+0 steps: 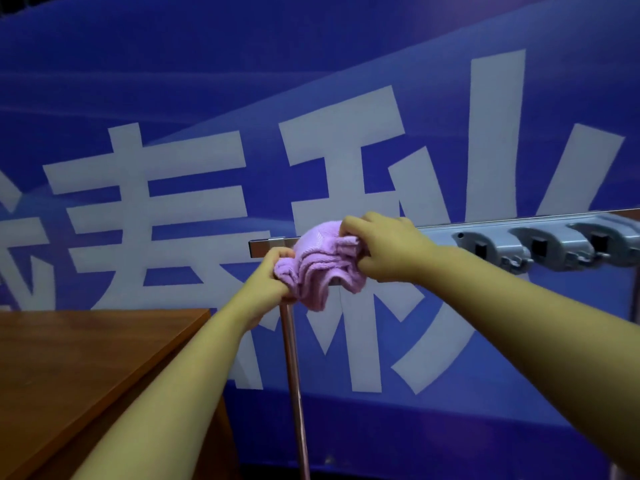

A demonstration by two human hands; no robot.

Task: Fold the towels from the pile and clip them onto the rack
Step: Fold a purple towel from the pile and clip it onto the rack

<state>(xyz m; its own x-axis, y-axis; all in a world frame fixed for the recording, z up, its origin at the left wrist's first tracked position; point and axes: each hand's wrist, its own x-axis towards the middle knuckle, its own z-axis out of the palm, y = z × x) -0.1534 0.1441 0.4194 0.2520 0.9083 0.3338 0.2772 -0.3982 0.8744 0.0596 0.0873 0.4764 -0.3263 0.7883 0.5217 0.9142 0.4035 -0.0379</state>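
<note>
Pink towel bunched at rack left end, probably over hidden clip. Left hand grips lower folds; right hand pinches top. Soft, light, floppy; hold gathered edges near clip.

A dim scene is rendered in a heavy blue cast, the blue banner being brightest at its middle and falling to near black along the upper edge. Straight lines are bowed by wide-angle distortion, most plainly above and to either side of the banner's white characters. Softness is seen throughout; the grey clip rail at the banner's right is slightly smeared. A dull sheen is carried by the wooden table below the banner's left.
</note>
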